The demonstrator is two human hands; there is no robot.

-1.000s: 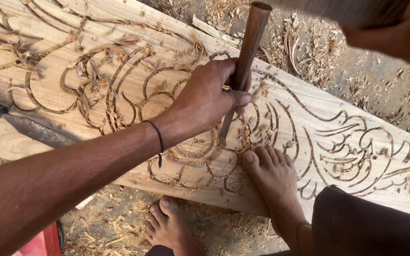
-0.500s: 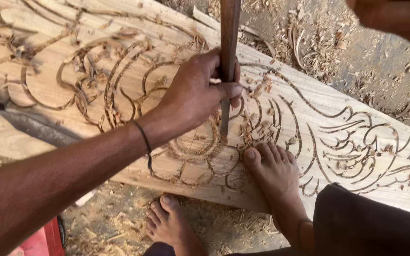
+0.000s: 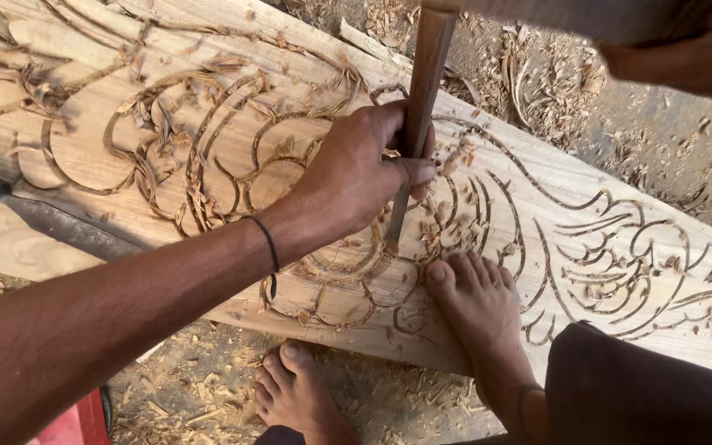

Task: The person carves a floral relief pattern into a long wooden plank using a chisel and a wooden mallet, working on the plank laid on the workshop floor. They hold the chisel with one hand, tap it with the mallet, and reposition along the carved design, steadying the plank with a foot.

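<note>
Far left, a dark metal tool with a long round shaft lies flat on the pale wooden plank carved with curling scroll lines, nobody touching it. The plank runs slantwise across the whole view, with loose curls of shaving sitting in the cut grooves. Down at the bottom left corner there's a red object, too cropped to tell what it is.

Moving in toward the middle — the left hand, thin black band on the wrist, has its fingers wrapped tight round the brown wooden-handled chisel. The chisel stands nearly upright, leaning a bit, its narrow blade tip down in a carved groove just below the thumb.

Below that, one bare foot rests on the shaving-littered dirt floor, and the other bare foot is planted on the plank's near edge, toes just beside the chisel tip.

Top right, the right hand is only partly in frame, closed on a blurred dark object right over the chisel's handle end — can't tell what exactly.
</note>
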